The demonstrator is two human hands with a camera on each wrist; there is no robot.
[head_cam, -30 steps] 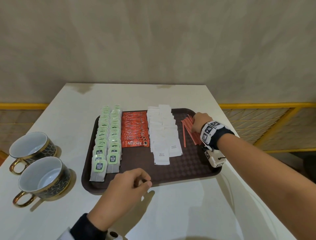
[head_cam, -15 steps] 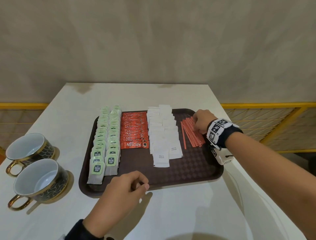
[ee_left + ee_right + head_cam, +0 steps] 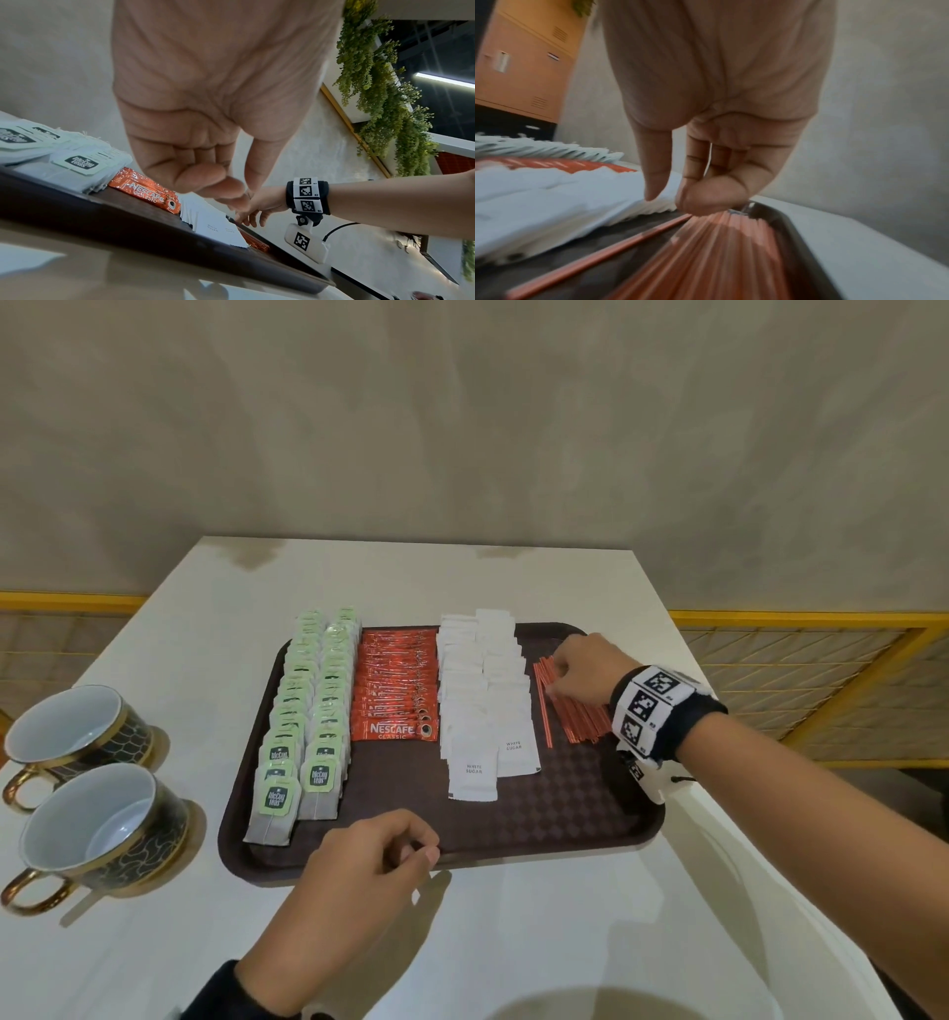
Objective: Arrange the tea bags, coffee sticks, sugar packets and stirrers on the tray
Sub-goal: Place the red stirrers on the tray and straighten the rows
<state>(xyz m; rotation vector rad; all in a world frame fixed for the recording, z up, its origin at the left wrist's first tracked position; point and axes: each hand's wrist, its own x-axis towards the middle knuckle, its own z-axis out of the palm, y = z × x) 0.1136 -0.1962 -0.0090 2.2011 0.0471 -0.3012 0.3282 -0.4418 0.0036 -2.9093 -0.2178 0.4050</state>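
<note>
White table (image 3: pixel 513 942): right hand (image 3: pixel 585 667) curled, fingertips on stirrers (image 3: pixel 575 716); left hand (image 3: pixel 359 870) loosely curled, empty.

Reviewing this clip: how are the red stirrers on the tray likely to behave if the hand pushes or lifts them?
The stirrers look thin, straight and probably light, so a push would likely fan them out; one already lies apart. Being slender sticks, they may roll or slide on the tray. The right hand touches their far ends with curled fingertips, so lifting all at once seems unlikely.
</note>
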